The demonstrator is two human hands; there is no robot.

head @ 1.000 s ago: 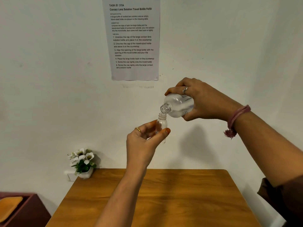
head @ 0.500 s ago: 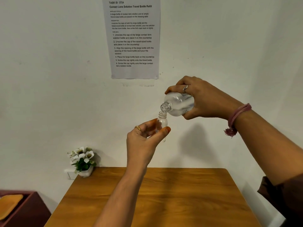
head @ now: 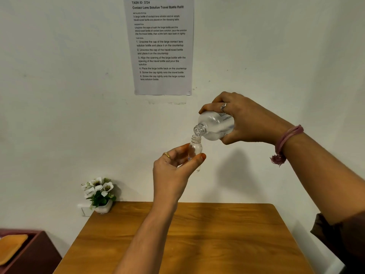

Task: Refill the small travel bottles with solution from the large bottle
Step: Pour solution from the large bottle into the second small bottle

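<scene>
My left hand (head: 173, 171) holds a small clear travel bottle (head: 195, 149) upright between thumb and fingers, high above the table. Its neck is uncapped. My right hand (head: 245, 121) grips the large clear bottle (head: 215, 125) from above and tilts it down to the left. The large bottle's open threaded mouth sits right over the small bottle's neck, almost touching it. Clear liquid lies in the lower side of the large bottle. My fingers hide the small bottle's lower part.
A wooden table (head: 197, 238) lies below my arms against a white wall. A small white pot of white flowers (head: 98, 194) stands at its far left corner. A printed instruction sheet (head: 162, 46) hangs on the wall. A dark red cabinet (head: 29, 252) stands at lower left.
Both hands and bottles hold nearly the same pose. The large bottle's mouth has stayed over the small bottle's neck, and the whole view has shifted only slightly.
</scene>
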